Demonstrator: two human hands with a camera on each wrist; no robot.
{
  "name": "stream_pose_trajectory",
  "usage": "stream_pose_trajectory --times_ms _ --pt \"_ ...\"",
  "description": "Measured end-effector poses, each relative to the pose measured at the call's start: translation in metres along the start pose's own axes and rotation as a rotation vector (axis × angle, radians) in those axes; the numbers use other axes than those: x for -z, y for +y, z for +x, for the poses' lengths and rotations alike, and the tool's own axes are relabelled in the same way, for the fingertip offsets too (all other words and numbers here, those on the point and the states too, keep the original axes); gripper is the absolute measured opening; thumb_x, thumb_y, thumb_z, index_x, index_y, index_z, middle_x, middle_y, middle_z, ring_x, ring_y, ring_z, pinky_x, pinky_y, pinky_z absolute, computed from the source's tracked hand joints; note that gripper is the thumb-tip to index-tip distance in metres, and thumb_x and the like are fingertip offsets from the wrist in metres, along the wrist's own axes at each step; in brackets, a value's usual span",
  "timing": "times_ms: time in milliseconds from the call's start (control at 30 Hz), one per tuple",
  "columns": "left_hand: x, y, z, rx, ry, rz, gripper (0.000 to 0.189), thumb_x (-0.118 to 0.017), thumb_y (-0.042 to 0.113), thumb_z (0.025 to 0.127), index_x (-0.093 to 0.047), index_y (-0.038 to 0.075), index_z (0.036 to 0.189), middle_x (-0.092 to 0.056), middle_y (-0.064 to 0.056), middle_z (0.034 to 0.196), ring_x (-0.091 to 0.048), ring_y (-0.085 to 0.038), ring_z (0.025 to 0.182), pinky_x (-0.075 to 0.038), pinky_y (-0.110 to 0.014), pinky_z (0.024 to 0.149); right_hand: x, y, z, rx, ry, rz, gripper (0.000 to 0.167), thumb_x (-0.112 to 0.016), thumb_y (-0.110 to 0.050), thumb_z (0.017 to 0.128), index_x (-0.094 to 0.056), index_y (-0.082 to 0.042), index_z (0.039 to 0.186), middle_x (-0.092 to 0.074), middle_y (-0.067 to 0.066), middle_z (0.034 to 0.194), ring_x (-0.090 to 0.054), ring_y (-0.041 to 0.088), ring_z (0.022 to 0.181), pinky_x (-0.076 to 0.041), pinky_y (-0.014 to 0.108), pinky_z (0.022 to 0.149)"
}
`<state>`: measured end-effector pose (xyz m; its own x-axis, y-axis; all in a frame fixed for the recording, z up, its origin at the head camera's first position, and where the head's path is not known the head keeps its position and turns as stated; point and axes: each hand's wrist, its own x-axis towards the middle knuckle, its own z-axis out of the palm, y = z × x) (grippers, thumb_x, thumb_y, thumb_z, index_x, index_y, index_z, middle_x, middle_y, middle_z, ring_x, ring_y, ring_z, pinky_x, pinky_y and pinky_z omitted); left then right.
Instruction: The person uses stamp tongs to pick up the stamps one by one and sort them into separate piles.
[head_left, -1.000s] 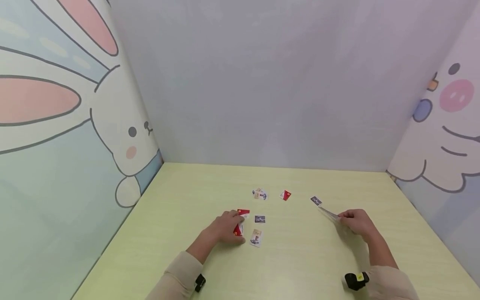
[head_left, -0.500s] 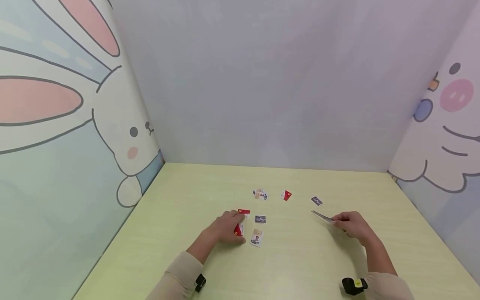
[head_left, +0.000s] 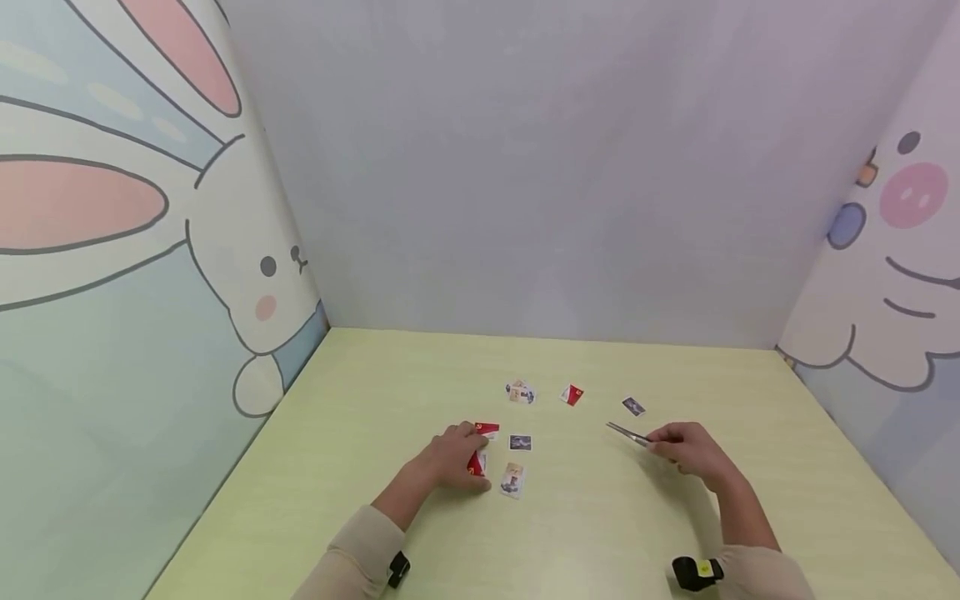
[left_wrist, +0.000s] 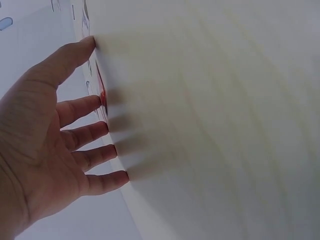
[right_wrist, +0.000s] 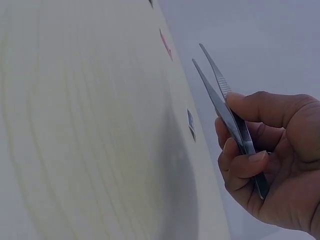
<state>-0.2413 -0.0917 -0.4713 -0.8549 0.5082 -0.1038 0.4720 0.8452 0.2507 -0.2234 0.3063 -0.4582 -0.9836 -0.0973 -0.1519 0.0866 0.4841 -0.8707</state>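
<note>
My left hand point(head_left: 447, 457) rests fingertips down on the table, around two red-and-white stamp-like papers; the upper paper point(head_left: 487, 430) peeks out past the fingers and the lower paper point(head_left: 476, 464) is partly covered. Its fingers spread fairly straight in the left wrist view. Just right of it lie a dark stamp-like paper point(head_left: 520, 442) and a beige one point(head_left: 513, 480). Metal tweezers point(right_wrist: 220, 95) are pinched between thumb and fingers of my right hand point(head_left: 693, 454). Their two tips stand apart with nothing between them, pointing left above the table.
Farther back on the pale wooden table point(head_left: 405, 367) lie a small overlapping pile of papers point(head_left: 521, 392), a red-and-white paper point(head_left: 572, 394) and a dark paper point(head_left: 633, 406). A grey back wall point(head_left: 540, 167) and cartoon-printed side panels enclose the table.
My right hand has moved left with the tweezers, whose tips have come away from beside the far dark paper. The left hand and the papers have stayed put.
</note>
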Motion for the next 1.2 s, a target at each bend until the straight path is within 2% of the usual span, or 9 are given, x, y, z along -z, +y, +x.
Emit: stream_pose_trajectory --times_ms 267,433,667,900,1200 --pt "-0.006 0.0 -0.003 0.003 0.0 -0.021 0.067 -0.074 0.046 0.072 -0.056 0.017 0.129 -0.044 -0.007 0.13 -0.043 -0.022 0.107 -0.043 -0.041 0.083 -0.016 -0.003 0.003 0.01 -0.063 0.018 0.017 -0.061 -0.006 0.088 -0.063 0.007 0.098 -0.053 0.005 0.074 -0.042 0.016 0.06 -0.035 0.026 0.048" --pt "-0.003 0.002 -0.003 0.007 -0.003 -0.018 0.068 -0.075 0.046 0.071 -0.056 0.017 0.128 -0.044 -0.007 0.131 -0.043 -0.022 0.108 -0.044 -0.041 0.083 -0.022 -0.009 0.007 0.038 -0.104 0.014 0.018 -0.061 -0.007 0.088 -0.062 0.007 0.098 -0.053 0.004 0.074 -0.041 0.014 0.058 -0.035 0.025 0.048" --pt "-0.001 0.002 0.0 0.007 -0.005 0.01 0.069 -0.075 0.047 0.07 -0.055 0.016 0.128 -0.045 -0.007 0.132 -0.043 -0.023 0.11 -0.044 -0.041 0.085 -0.032 -0.015 0.013 0.06 -0.112 0.003 0.016 -0.061 -0.006 0.088 -0.063 0.006 0.097 -0.052 0.005 0.073 -0.041 0.016 0.059 -0.035 0.026 0.048" --pt "0.003 0.002 0.002 0.008 -0.003 0.005 0.068 -0.075 0.047 0.071 -0.055 0.016 0.128 -0.045 -0.007 0.131 -0.044 -0.023 0.11 -0.044 -0.041 0.085 -0.041 -0.023 0.021 0.072 -0.101 -0.02 0.013 -0.063 -0.005 0.086 -0.065 0.004 0.096 -0.053 0.006 0.074 -0.043 0.018 0.061 -0.035 0.027 0.049" --pt "0.002 0.002 0.005 0.014 -0.004 -0.005 0.069 -0.076 0.047 0.069 -0.056 0.016 0.127 -0.046 -0.007 0.13 -0.044 -0.023 0.11 -0.044 -0.041 0.085 -0.052 -0.028 0.025 0.082 -0.112 0.007 0.012 -0.063 -0.004 0.086 -0.064 0.004 0.095 -0.054 0.006 0.074 -0.043 0.018 0.062 -0.036 0.027 0.05"
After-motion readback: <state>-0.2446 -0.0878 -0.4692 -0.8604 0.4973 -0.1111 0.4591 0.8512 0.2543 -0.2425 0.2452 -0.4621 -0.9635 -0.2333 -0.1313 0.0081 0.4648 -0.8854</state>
